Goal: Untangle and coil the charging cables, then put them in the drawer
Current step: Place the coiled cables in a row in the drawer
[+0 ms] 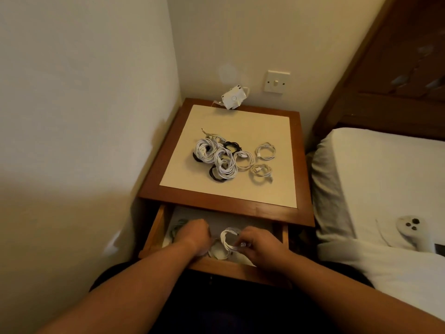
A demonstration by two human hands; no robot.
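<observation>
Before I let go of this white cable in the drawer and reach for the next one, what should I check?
1. Drawer open: ok.
2. White coil in right hand neatly looped: ok.
3. Left hand free: cannot tell, fingers hidden.
4. Room left in drawer: cannot tell, hands cover it.
5. Pile on nightstand separated: not ok, coils overlap.

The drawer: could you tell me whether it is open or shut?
Open: the drawer sticks out below the tabletop; the right hand holds a cable coil inside it.
</observation>
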